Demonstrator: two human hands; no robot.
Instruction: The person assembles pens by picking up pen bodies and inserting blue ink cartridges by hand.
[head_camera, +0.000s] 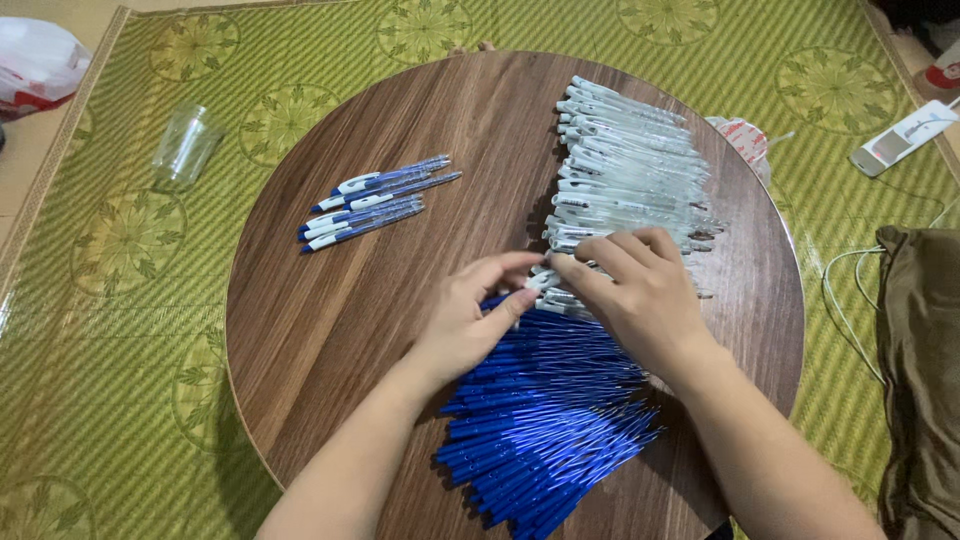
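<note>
A round wooden table (330, 330) carries three groups of pen parts. A long row of clear pen barrels with white clips (625, 170) runs down its right half. Below it lies a heap of blue refills (545, 420). Several assembled blue-and-white pens (375, 200) rest at the upper left. My left hand (470, 320) and my right hand (635, 295) meet at the near end of the row, fingers pinched together on one clear barrel with a white clip (545, 280).
A green patterned mat (130, 240) covers the floor. On it lie a clear plastic cup (185, 145), a white plastic bag (35, 65), a white device with a cable (905, 135) and brown cloth (920, 370). A small packet (745, 135) lies at the table's right edge.
</note>
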